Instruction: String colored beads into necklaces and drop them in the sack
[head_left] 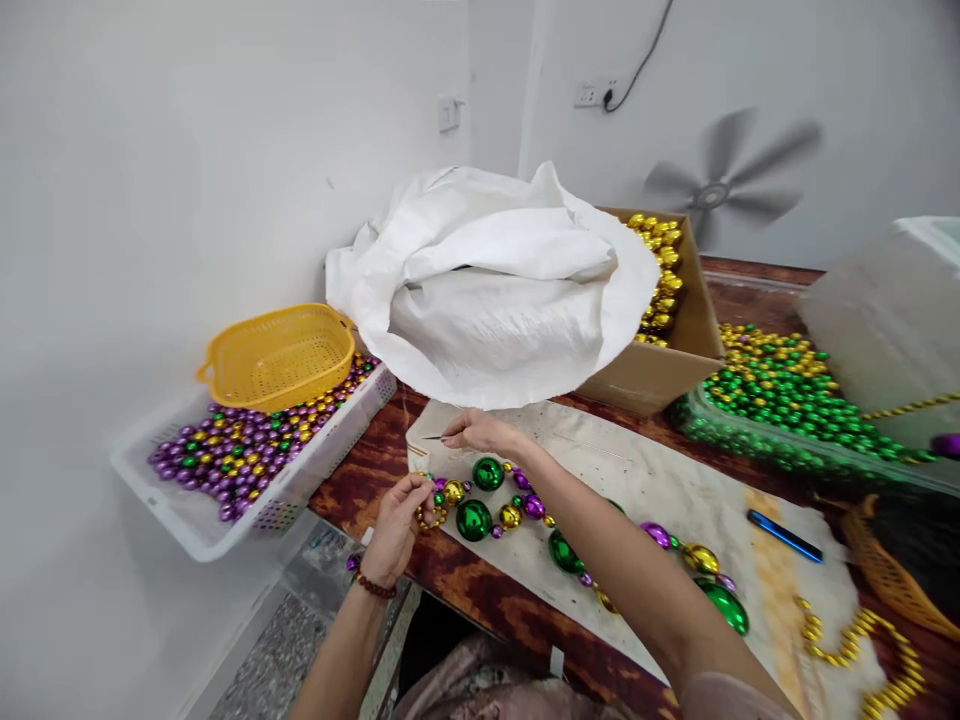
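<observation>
My left hand (397,525) is closed in a pinch on the end of a bead string (474,520), at its small gold beads. Large green balls and smaller gold and purple ones make up the string, which runs right across the pale cloth (600,465) and passes under my right forearm. My right hand (484,432) is closed on a thin, dark, needle-like tool (432,437) pointing left, just above the cloth's left end. Whether a thread runs between the hands is too fine to tell.
Ahead stands a white sack (495,330) with its mouth folded open. Left is a white basket (202,545) of beads under a yellow basket (281,350). A carton (652,375) of gold beads, a clear bin (787,455) and a blue lighter-like object (785,536) are right. A fan (712,195) spins behind.
</observation>
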